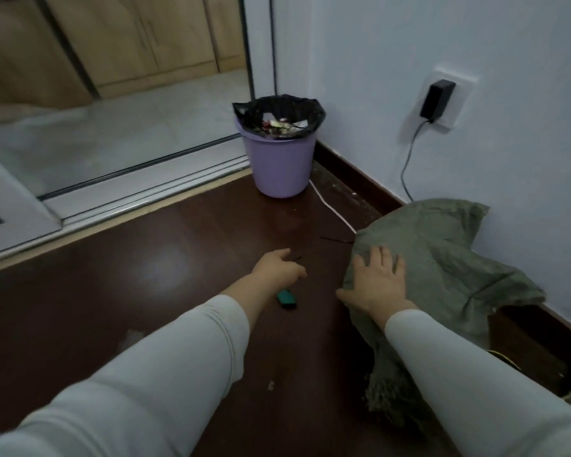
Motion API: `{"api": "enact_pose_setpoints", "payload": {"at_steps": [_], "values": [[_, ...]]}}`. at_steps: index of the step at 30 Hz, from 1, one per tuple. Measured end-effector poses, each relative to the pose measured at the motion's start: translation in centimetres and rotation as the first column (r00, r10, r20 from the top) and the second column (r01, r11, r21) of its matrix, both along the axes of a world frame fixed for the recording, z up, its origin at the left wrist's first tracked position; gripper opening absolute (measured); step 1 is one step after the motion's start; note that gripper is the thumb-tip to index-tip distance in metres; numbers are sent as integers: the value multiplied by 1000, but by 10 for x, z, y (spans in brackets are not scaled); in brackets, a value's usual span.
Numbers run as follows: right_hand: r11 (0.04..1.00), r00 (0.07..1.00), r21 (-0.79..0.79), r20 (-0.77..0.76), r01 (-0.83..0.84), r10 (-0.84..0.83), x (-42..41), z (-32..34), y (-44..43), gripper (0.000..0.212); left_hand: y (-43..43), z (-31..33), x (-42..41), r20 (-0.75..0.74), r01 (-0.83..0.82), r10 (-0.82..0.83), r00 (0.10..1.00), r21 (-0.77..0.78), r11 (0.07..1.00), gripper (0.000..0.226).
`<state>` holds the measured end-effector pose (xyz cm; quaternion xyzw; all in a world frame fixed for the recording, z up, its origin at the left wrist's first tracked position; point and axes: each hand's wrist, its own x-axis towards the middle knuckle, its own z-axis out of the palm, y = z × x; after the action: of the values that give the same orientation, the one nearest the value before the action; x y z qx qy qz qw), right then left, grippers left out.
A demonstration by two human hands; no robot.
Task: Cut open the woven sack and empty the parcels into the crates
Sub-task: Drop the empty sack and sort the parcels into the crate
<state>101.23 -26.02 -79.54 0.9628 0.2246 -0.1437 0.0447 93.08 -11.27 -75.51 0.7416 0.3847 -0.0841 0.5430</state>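
A grey-green woven sack (442, 258) lies crumpled on the dark floor against the white wall at the right. My right hand (378, 282) rests flat on its left side, fingers spread. My left hand (277, 265) reaches forward over the bare floor with its fingers curled loosely, touching or hovering at a thin dark strip (297, 257); nothing is held. A small teal cutter (286, 299) lies on the floor just under my left wrist. No parcels or crates are in view.
A purple bin (279, 159) with a black liner stands in the corner ahead. A white cable (330, 206) runs along the floor to the sack. A black adapter (437, 97) is plugged into the wall socket. Sliding door tracks (129, 192) cross the left.
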Motion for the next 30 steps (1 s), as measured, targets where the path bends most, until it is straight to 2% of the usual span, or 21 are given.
{"api": "enact_pose_setpoints", "payload": {"at_steps": [7, 11, 15, 18, 22, 27, 30], "values": [[951, 951, 68, -49, -301, 305, -69, 4, 104, 70, 67, 6, -91, -39, -197, 199, 979, 59, 979, 69], [886, 874, 70, -145, -459, 464, -125, -4, 156, 67, 104, 9, -164, -31, -344, 347, 937, 79, 936, 69], [829, 793, 80, -253, -554, 554, -189, -12, 197, 71, 130, 4, -244, -38, -492, 496, 868, 75, 867, 74], [807, 727, 128, -371, -577, 579, -235, -22, 220, 75, 138, -3, -308, -41, -603, 605, 795, 59, 796, 72], [855, 636, 226, -586, -467, 502, -286, -42, 234, 78, 138, -17, -388, -162, -656, 689, 706, 216, 723, 74], [821, 597, 235, -587, -521, 547, -330, -80, 233, 59, 143, -38, -474, -270, -689, 780, 565, 366, 626, 63], [811, 568, 231, -611, -538, 551, -351, -98, 230, 79, 150, -49, -517, -273, -745, 855, 441, 420, 519, 61]]}}
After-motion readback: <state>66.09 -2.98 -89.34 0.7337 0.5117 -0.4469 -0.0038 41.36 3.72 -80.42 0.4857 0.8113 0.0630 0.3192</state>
